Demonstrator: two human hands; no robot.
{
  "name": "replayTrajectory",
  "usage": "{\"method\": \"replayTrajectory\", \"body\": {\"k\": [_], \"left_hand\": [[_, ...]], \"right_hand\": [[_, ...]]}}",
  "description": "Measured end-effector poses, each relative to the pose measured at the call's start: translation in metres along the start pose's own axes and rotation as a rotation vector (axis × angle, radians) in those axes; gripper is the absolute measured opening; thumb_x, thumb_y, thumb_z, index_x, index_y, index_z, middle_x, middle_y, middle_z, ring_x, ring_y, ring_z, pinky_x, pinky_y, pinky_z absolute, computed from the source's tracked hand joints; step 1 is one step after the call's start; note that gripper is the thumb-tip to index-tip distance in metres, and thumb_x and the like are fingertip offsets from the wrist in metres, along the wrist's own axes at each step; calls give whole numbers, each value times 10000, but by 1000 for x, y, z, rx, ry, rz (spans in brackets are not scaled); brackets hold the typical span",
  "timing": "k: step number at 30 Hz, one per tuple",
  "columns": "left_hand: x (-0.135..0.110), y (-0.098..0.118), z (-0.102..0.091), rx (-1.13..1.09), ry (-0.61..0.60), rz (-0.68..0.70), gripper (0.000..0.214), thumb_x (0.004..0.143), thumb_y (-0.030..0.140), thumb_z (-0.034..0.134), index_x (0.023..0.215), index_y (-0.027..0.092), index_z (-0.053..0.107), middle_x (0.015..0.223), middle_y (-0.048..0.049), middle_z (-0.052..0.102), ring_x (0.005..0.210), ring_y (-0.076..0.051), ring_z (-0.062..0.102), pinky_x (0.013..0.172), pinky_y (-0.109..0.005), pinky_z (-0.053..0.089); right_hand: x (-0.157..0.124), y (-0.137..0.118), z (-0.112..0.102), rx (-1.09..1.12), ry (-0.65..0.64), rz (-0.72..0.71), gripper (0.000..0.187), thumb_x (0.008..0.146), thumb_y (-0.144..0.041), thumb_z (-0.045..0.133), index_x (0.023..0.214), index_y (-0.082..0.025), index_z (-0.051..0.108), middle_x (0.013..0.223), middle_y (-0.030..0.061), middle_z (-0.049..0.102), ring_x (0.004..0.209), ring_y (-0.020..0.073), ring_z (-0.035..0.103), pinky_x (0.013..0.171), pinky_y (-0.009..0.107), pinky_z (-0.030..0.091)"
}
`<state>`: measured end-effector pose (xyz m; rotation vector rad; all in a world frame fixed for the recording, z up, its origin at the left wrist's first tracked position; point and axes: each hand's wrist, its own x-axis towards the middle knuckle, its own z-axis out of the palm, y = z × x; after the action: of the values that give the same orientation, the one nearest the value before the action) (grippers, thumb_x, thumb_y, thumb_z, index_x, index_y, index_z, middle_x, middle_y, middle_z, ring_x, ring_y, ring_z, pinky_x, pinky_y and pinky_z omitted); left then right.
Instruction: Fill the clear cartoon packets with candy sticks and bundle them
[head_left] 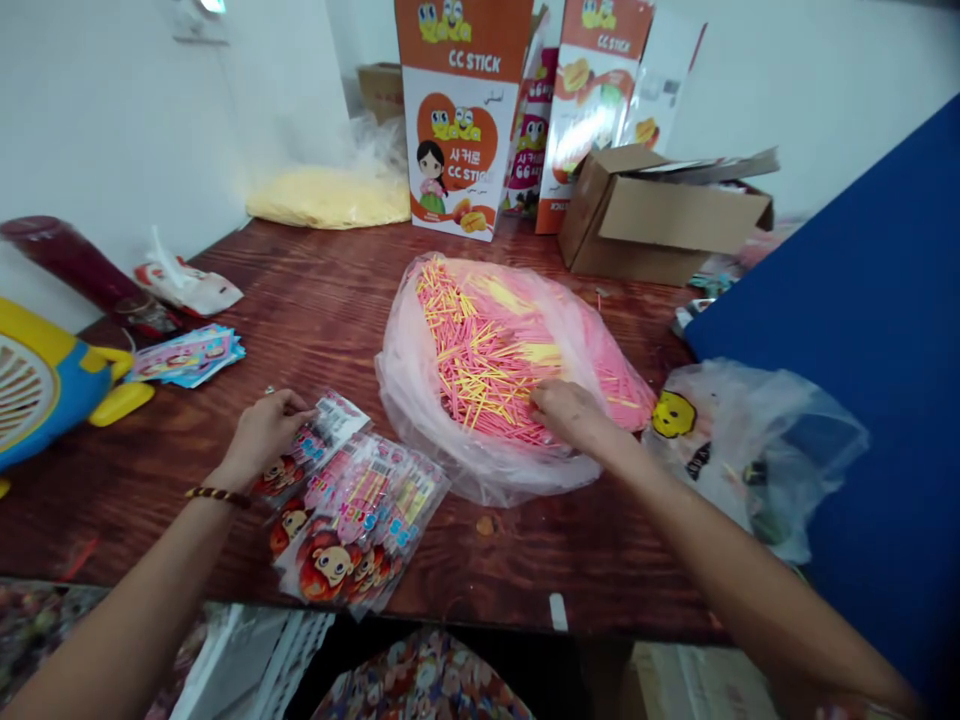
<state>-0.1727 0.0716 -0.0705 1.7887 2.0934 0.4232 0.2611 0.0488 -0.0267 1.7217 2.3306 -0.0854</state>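
A large clear plastic bag (480, 485), rolled open, holds a heap of thin pink and yellow sticks (484, 375). My right hand (566, 410) reaches over the bag's near right side, fingers closed among the sticks; the fingertips are partly hidden. At the left, my left hand (270, 430) pinches the upper edge of a small printed plastic packet (322, 435). Just right of and below it, a fanned pile of similar packets (367, 520) lies on the table, printed with a red-haired cartoon figure. Pink and yellow sticks show through some of them.
On the dark wooden table (315, 300) stand printed cartons (461, 120) and an open cardboard box (667, 215) at the back. Flat packets (187, 355) and a yellow-blue fan (45, 380) lie left. A thin plastic bag (757, 450) sits right, beside a blue panel (847, 290).
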Motion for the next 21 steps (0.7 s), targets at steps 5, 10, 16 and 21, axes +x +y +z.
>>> {"method": "replayTrajectory", "body": {"k": [5, 10, 16, 21], "left_hand": [[-7, -1, 0, -29, 9, 45, 203, 790, 380, 596, 758, 185, 639, 710, -2, 680, 711, -194, 609, 649, -247, 404], [-8, -7, 1, 0, 53, 36, 231, 794, 390, 600, 862, 188, 690, 796, -3, 709, 761, -190, 625, 676, -232, 401], [-7, -14, -2, -50, 158, 78, 236, 790, 405, 595, 810, 183, 674, 749, -7, 684, 692, -173, 589, 631, -230, 388], [-16, -3, -22, -338, 297, 33, 278, 728, 396, 648, 858, 153, 685, 740, 0, 661, 632, -137, 539, 578, -220, 396]], "right_hand": [[-1, -4, -4, -93, -66, -28, 271, 880, -280, 553, 1064, -114, 662, 1124, 181, 658, 1049, 290, 599, 841, 353, 421], [-3, -5, 8, -144, -5, -41, 283, 898, -263, 503, 1064, -107, 671, 1127, 196, 631, 1063, 322, 555, 856, 406, 392], [-9, -6, 26, -146, 57, -24, 347, 949, -200, 366, 1128, -101, 646, 1156, 205, 598, 1076, 313, 506, 888, 416, 347], [-14, -3, 29, -109, 63, -9, 350, 953, -247, 378, 1123, -105, 649, 1168, 199, 585, 1081, 318, 497, 891, 421, 348]]}}
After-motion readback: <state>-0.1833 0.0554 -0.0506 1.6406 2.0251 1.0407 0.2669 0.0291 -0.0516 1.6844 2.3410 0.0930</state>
